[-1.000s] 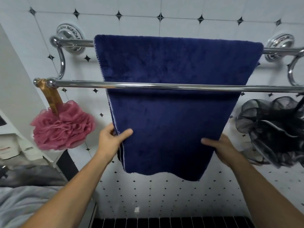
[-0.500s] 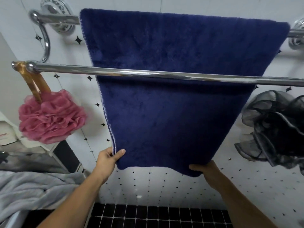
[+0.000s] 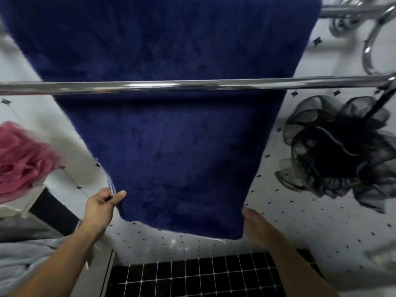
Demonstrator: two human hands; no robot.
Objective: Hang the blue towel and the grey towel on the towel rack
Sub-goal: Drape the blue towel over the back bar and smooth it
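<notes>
Head view: blue towel up on rack, grey towel not hung yet

Head view, frame blurred. Blue towel (image 3: 171,136) fills the centre and top of the frame, draped over the rear bar of the towel rack (image 3: 192,85) and hanging down behind the front chrome bar, which crosses the frame left to right in the upper third. Towel's bottom edge sits in the lower middle, slightly uneven, lower on the right.

Left hand (image 3: 99,209) at the towel's lower left corner, thumb and fingers (image 3: 120,195) pinched together on the edge. Right hand (image 3: 256,221) at the lower right corner, mostly behind the cloth; fingers hidden, so cannot tell if they are clamped on it or just touching.

Judgement: blue towel is as good as hung, hands look to be straightening or evening the lower edge. Roughly half the task done.

Grey towel (image 3: 25,258) lies crumpled at the lower left of the frame, pale grey, not on the rack, apart from both hands. What it lies on is unclear. It has yet to be picked up and hung; the front bar looks free for it.

Outward: pink bath pouf (image 3: 21,159) at the left edge, black mesh pouf (image 3: 334,151) at the right, hanging from the rack's end. White wall tiles with small black diamonds behind, black floor tiles (image 3: 192,277) at bottom centre.
</notes>
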